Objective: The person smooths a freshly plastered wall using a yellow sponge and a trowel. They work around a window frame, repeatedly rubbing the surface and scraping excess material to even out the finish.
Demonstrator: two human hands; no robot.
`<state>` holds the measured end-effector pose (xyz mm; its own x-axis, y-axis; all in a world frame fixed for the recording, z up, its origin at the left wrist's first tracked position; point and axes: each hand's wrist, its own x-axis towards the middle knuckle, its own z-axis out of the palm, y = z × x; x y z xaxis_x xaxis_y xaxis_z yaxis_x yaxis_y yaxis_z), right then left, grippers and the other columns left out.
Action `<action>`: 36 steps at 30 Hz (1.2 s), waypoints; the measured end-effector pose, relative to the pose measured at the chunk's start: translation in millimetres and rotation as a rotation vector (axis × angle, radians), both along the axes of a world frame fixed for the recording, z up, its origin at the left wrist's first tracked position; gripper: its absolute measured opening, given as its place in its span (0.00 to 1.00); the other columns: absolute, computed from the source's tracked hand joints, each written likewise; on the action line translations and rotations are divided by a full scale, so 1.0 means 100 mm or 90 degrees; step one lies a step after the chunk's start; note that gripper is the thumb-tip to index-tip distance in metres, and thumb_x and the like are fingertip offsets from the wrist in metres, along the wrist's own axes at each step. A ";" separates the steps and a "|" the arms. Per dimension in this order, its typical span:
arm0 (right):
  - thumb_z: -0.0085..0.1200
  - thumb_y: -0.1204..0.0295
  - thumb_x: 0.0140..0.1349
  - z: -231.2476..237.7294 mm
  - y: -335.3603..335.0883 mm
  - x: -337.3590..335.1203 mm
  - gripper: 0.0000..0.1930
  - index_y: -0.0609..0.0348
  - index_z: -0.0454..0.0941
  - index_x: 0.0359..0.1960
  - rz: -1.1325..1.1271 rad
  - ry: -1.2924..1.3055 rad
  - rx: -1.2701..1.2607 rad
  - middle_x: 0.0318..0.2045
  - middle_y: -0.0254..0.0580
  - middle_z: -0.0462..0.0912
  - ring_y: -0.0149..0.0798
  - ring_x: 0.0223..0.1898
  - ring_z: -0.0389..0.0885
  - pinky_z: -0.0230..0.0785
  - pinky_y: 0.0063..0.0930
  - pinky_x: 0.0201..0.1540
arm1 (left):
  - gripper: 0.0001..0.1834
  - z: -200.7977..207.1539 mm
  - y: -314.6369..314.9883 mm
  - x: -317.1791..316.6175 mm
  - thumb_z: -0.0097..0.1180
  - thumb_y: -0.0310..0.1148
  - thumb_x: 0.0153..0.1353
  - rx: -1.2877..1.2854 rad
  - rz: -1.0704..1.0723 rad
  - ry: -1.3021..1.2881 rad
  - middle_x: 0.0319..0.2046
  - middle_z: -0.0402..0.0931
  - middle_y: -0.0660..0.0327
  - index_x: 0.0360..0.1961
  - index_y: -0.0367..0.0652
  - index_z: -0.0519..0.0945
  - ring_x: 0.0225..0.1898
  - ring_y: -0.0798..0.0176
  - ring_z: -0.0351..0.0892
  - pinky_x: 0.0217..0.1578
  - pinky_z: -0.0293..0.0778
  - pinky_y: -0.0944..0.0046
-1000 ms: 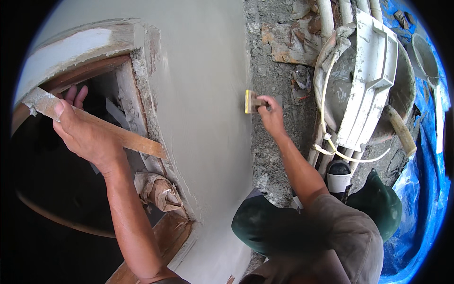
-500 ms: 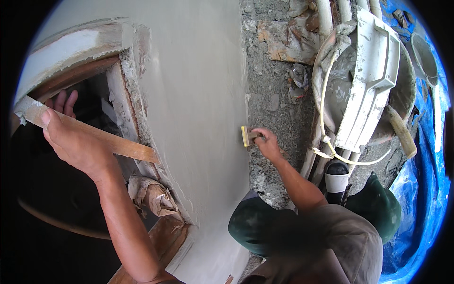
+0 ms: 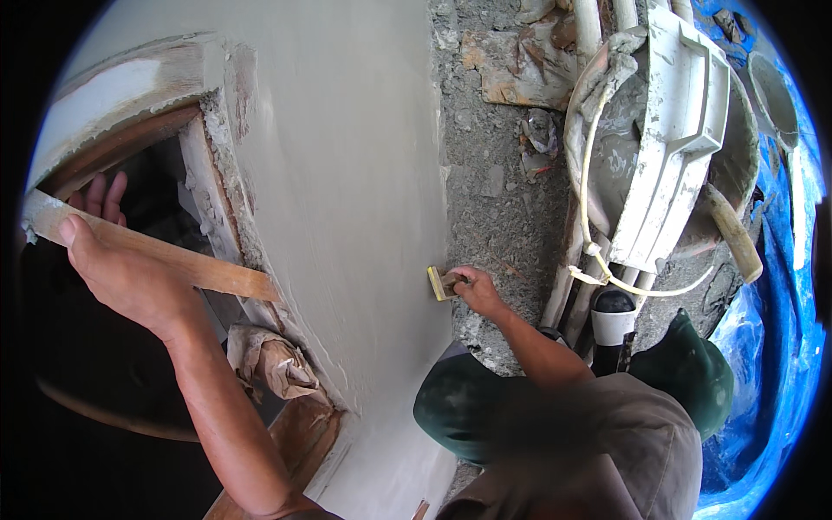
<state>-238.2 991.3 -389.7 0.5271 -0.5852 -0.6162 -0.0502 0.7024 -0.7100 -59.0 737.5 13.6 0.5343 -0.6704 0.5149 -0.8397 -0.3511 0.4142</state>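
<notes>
The left hand [image 3: 117,269] is gripping a wooden batten [image 3: 147,256] at the far left, while the right hand [image 3: 475,289] is clasping a brush [image 3: 440,282] against the plastered wall's [image 3: 347,191] right edge.

head view, looking down, seemingly close

Smooth matt plaster wall [image 3: 347,191], wooden batten [image 3: 173,260], seemingly wooden float [image 3: 439,282]
</notes>
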 end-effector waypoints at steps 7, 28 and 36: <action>0.52 0.70 0.51 0.49 -2.83 0.44 0.17 0.59 0.82 0.44 -0.207 0.029 -0.216 0.39 0.45 0.84 0.42 0.40 0.81 0.71 0.33 0.49 | 0.29 -0.04 -0.03 0.07 0.33 0.45 0.72 -0.043 -0.087 0.012 0.51 0.73 0.46 0.58 0.27 0.65 0.54 0.55 0.75 0.58 0.62 0.56; 0.51 0.68 0.53 1.59 -2.51 0.70 0.19 0.60 0.81 0.46 -0.239 0.023 -0.437 0.42 0.47 0.83 0.44 0.45 0.80 0.69 0.34 0.53 | 0.33 0.37 0.65 -0.75 0.47 0.51 0.67 -0.266 -0.035 -0.055 0.57 0.66 0.39 0.57 0.28 0.66 0.54 0.47 0.73 0.54 0.68 0.52; 0.49 0.71 0.54 2.28 -2.93 0.86 0.17 0.64 0.81 0.44 -0.211 -0.060 -0.480 0.34 0.42 0.85 0.35 0.37 0.81 0.72 0.28 0.43 | 0.23 -0.32 3.86 -2.32 0.56 0.29 0.64 0.225 0.004 0.435 0.59 0.67 0.46 0.59 0.37 0.69 0.58 0.51 0.72 0.55 0.72 0.55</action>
<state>-152.0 698.6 -161.4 0.2845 -0.9578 0.0415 0.1586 0.0044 -0.9873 -290.9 1123.2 -18.6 0.6610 -0.7295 -0.1756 -0.4347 -0.5631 0.7028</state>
